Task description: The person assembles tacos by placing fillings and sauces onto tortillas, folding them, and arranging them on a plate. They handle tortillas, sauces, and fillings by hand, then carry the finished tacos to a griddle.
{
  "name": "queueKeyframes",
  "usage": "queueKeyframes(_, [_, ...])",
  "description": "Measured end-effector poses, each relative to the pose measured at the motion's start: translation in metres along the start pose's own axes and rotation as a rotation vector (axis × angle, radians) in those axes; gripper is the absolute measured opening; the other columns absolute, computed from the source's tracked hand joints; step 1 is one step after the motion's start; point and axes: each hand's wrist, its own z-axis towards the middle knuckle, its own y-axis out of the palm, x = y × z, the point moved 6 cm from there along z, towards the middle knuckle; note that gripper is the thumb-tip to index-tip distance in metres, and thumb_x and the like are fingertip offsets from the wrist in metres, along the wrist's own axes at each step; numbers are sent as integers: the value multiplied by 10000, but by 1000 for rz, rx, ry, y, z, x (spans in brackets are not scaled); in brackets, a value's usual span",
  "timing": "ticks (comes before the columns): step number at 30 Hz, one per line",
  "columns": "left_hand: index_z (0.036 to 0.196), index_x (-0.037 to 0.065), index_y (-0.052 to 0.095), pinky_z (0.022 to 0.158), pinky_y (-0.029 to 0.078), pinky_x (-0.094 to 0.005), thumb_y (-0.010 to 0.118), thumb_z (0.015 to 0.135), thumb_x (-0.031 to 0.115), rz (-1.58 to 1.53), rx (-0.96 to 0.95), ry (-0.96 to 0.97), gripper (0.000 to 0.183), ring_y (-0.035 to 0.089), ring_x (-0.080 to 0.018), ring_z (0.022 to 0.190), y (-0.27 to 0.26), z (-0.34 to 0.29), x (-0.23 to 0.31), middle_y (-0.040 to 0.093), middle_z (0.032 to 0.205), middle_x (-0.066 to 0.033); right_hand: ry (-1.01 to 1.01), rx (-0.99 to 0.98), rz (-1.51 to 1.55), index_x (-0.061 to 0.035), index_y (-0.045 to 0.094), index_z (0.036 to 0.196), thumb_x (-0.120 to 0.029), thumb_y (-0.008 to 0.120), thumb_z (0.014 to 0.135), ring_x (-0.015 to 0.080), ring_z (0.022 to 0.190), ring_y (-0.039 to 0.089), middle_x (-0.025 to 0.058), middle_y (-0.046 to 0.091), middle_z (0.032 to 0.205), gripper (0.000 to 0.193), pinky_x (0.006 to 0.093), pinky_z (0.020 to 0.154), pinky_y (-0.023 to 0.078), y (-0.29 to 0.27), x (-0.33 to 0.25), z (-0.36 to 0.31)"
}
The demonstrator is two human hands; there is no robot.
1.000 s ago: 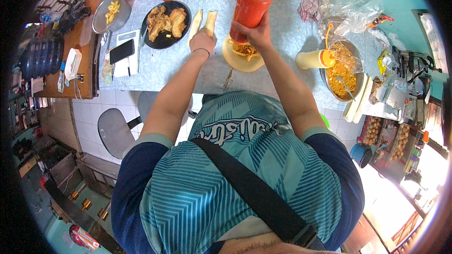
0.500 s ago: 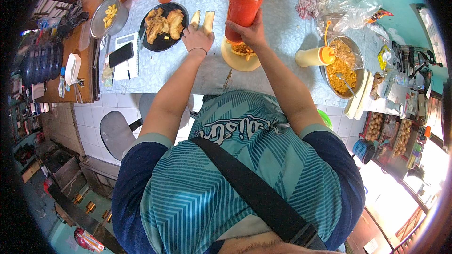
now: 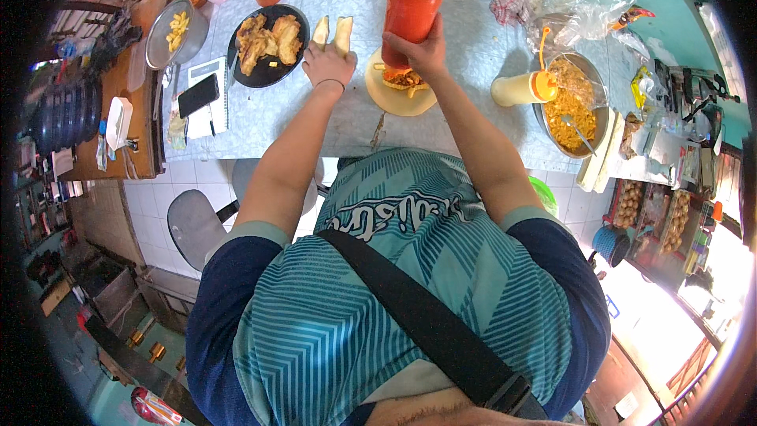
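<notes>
My right hand is wrapped round a red sauce bottle, its wide base up and its lower end over a round pale flatbread. Orange-yellow filling with several pale strips lies on that flatbread; the bottle's tip is hidden. My left hand rests palm down on the table, fingers apart. Its fingertips touch the near ends of two pale rolled wraps. Left of it sits a black plate with browned fried pieces.
To the right lie a cream squeeze bottle with an orange cap and a metal bowl of yellow-orange filling with a spoon. Behind them is crumpled clear plastic. A phone on a notebook and a bowl of fries are at left.
Both hands keep nearly the same places, and the red bottle stays over the filling. The whole view has shifted slightly.
</notes>
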Motion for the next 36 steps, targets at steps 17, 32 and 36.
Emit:
queueKeyframes(17, [1273,70,562,995,430,-503,655,762,521,-238,-73,8,688,503,-411,1213,-1,3,-10,476,1352,-249,62,40,69,-61,385,1269,-125,875,698,235,1089,594,111,574,1198,755,397,941,507,-6,8,7])
queueKeyframes(32, [1333,24,453,1077,341,-530,664,817,454,-302,46,194,704,356,-413,1362,-38,20,29,357,1477,-271,490,454,1396,-87,544,1242,-441,449,937,344,1007,629,137,642,1131,477,497,884,544,-103,79,71])
queueKeyframes(36, [1345,13,450,1093,336,-499,661,823,450,-301,60,204,712,362,-402,1361,-44,50,52,367,1471,-275,437,427,1503,-94,556,1212,-504,428,919,390,949,617,162,627,1043,520,507,813,581,-131,92,114])
